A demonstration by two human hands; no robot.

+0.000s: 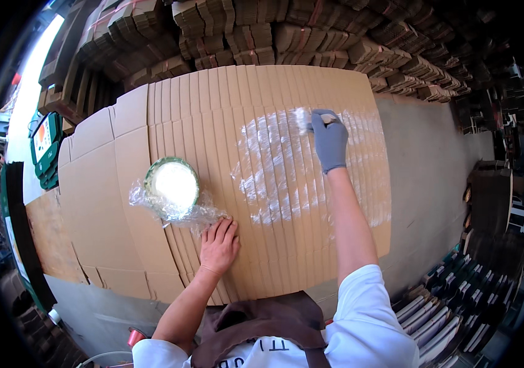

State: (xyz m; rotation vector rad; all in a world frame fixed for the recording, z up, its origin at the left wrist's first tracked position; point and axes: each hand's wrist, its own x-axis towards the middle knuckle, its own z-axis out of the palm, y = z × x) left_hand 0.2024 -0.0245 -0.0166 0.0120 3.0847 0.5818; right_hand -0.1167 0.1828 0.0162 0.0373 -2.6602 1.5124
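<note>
A fanned-out row of flat brown cardboard sheets (pixel 213 122) lies on the table with their edges overlapping. My right hand (pixel 329 141), in a grey glove, grips a brush (pixel 305 122) pressed on the far part of the sheets. White glue (pixel 280 165) is smeared in streaks across the overlapped edges around that hand. My left hand (pixel 218 245) is bare and rests flat on the near sheets, fingers apart. Just beyond it stands a round green-rimmed tub of white glue (pixel 173 183) on crinkled clear plastic film (pixel 188 214).
Bundles of folded cardboard (pixel 286 37) are stacked high along the far side. More flat cardboard (pixel 47 233) lies at the left. The grey table top (pixel 427 172) shows at the right, with stacks of dark folded boxes (pixel 452 300) beyond it at lower right.
</note>
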